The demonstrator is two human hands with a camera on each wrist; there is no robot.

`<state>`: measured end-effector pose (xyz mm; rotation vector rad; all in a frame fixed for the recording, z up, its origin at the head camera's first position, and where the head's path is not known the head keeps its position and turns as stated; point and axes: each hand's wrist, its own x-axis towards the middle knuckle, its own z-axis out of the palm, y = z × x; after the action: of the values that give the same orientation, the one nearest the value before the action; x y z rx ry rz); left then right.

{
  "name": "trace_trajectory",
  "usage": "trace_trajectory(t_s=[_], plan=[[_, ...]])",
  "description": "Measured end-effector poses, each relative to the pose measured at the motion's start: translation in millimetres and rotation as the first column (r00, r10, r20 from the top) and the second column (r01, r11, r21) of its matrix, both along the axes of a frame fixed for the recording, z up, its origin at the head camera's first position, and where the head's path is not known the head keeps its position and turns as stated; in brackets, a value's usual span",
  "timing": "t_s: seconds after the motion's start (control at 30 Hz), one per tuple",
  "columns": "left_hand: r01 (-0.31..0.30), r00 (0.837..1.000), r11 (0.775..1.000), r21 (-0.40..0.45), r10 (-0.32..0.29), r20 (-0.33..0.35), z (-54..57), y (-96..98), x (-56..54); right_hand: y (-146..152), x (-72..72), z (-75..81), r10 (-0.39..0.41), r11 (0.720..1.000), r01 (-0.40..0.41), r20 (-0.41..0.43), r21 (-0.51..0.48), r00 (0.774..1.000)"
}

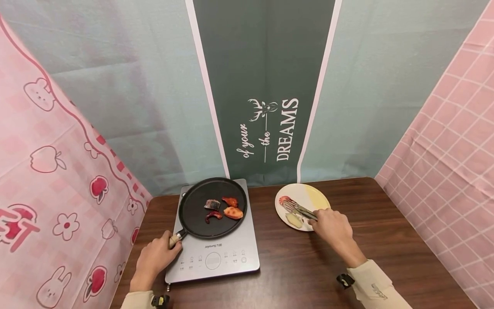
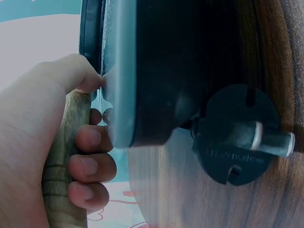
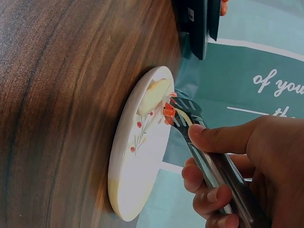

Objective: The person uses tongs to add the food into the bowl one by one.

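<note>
My left hand (image 1: 157, 256) grips the wooden handle (image 2: 61, 166) of a round black frying pan (image 1: 198, 197). Four food pieces would be too exact, so several lie in the pan, among them a dark-skinned piece (image 1: 212, 204), a curled reddish tentacle (image 1: 213, 216) and an orange-brown slice (image 1: 233, 213). My right hand (image 1: 333, 229) holds metal food tongs (image 1: 306, 212) over a plate (image 1: 318, 198), white with a yellow section. The slotted tong heads are around a red-orange piece (image 3: 169, 110); how firmly they pinch it I cannot tell. Beside it on the plate lies a pale yellow piece (image 1: 294, 220).
Beneath the pan is a silver induction cooker (image 1: 231, 249) with a touch panel, on the left of a dark wooden table (image 1: 293, 274). Cloth hangings (image 1: 154, 107) stand behind the table and at both sides.
</note>
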<state>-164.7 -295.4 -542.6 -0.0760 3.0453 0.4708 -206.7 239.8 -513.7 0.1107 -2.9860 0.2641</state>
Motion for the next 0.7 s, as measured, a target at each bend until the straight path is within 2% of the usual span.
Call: trace_trajectory(t_s=[0.57,0.7], plan=[[0.008,1.000,1.000,-0.010,-0.008,0.000,-1.0,-0.2,-0.6,4,1.1,9.4,0.011,1.000,-0.012,-0.072,-0.008,0.997],[0.009,1.000,1.000,-0.007,-0.009,-0.006,-1.4,-0.5,-0.5,5,-0.1,13.8,0.006,1.000,-0.006,-0.066,-0.006,0.998]])
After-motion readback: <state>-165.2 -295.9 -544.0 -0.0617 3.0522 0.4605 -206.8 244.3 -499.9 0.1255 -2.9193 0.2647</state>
